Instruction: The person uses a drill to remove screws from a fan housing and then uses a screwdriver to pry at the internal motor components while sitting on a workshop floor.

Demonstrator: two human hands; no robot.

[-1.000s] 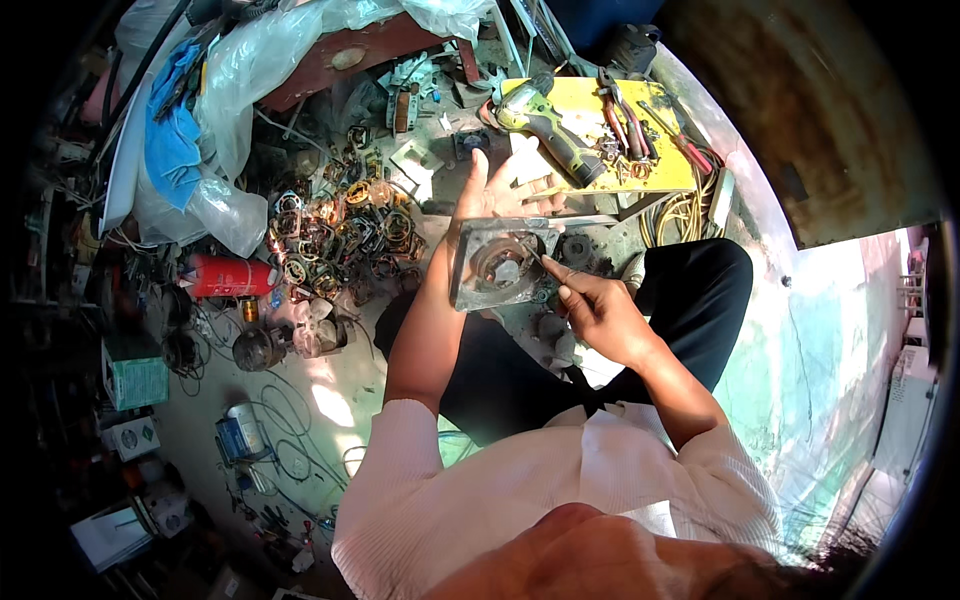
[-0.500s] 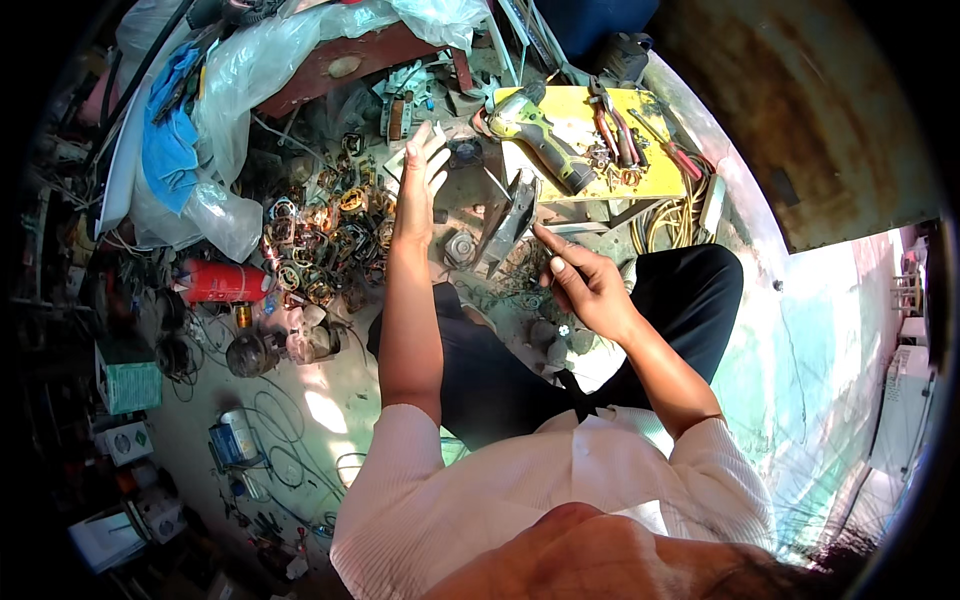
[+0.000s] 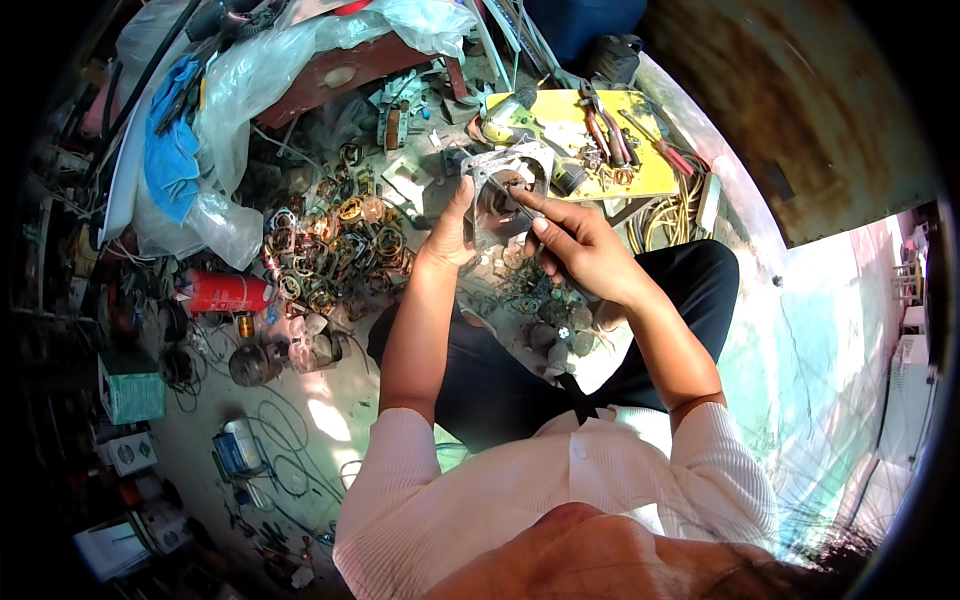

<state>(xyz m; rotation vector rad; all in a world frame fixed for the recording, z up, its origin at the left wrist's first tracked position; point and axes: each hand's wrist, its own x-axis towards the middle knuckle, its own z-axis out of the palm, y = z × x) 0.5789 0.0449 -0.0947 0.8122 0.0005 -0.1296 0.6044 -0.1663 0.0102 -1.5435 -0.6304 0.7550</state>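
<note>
My left hand (image 3: 449,232) is closed on the left side of a squarish grey metal housing (image 3: 545,163) with a round opening, its thumb along the edge. The housing is tilted so that its opening faces up toward me. Over the housing's right side, my right hand (image 3: 582,250) is closed round a slim dark rod-like tool (image 3: 521,207). The tool's end reaches into the opening, where brownish material shows. The tool's exact kind cannot be made out, and most of its rear part is hidden by the hand.
A yellow board (image 3: 640,175) at the far right bears a green cordless drill (image 3: 508,122), pliers (image 3: 607,135) and a red-handled tool (image 3: 673,155). Coils of copper wire (image 3: 345,235) lie heaped at the left, near a red cylinder (image 3: 228,292). Dark round parts (image 3: 560,335) sit between my legs.
My left hand has gone from open with fingers spread to gripping the housing. The housing has turned so its opening faces me. My right hand has moved slightly left and the tool now enters the opening.
</note>
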